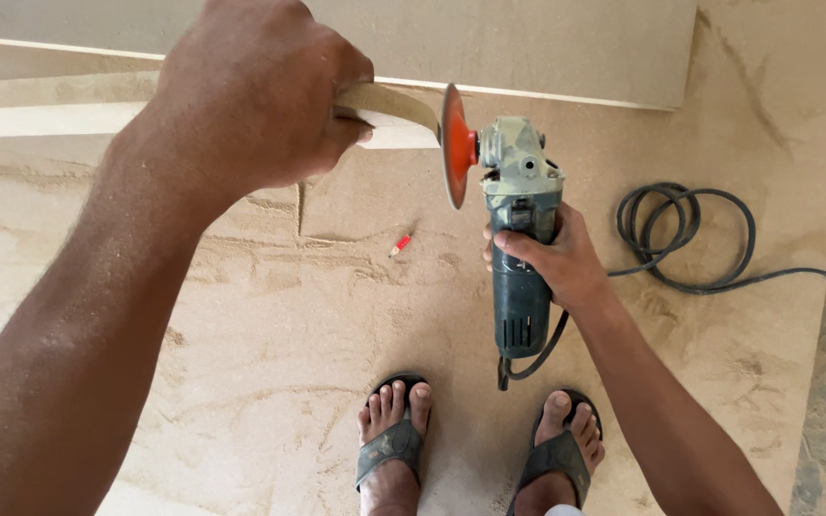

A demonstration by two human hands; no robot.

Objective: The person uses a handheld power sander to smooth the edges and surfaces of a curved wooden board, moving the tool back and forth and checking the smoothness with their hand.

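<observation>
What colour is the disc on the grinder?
The disc on the angle grinder is orange-red, clearest in the head view.

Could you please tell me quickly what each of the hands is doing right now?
Left hand: closed on wooden piece.
Right hand: closed on angle grinder.

Woodworking site/workshop floor: sawdust layer over large fibreboard sheets, corded angle grinder with orange sanding disc, coiled power cable, 1 red pencil stub lying loose, person in flip-flops
</observation>
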